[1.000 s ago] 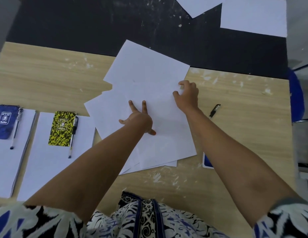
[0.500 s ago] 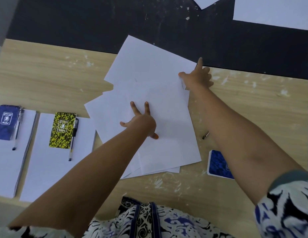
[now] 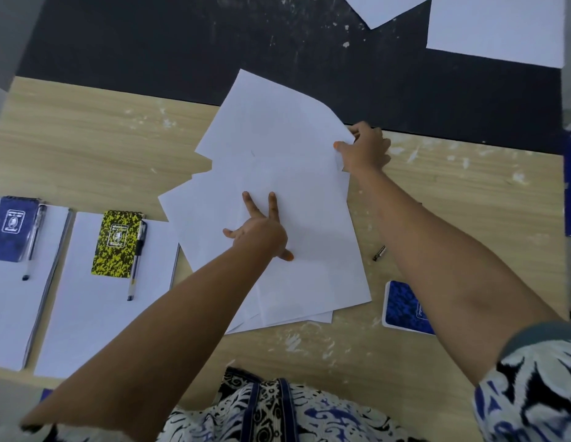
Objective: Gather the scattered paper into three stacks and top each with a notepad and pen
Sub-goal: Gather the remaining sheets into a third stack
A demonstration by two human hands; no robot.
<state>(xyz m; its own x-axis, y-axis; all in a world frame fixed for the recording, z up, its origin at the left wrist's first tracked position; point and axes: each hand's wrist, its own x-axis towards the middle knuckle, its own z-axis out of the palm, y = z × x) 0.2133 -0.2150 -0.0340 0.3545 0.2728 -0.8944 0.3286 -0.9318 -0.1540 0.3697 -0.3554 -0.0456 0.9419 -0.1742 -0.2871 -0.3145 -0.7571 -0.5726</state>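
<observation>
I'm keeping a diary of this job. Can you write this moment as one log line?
step: third pile | left hand: flat on loose paper | right hand: pinching top sheet's corner | two stacks topped | blue notepad waiting

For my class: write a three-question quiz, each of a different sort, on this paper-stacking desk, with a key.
1. True or false: the left hand lies flat on the loose sheets.
2. Which notepad tops the stack nearest those sheets? A) yellow notepad B) blue notepad
3. Fill in: the right hand grips a sheet by its ____.

Key: 1 true; 2 A; 3 corner.
</observation>
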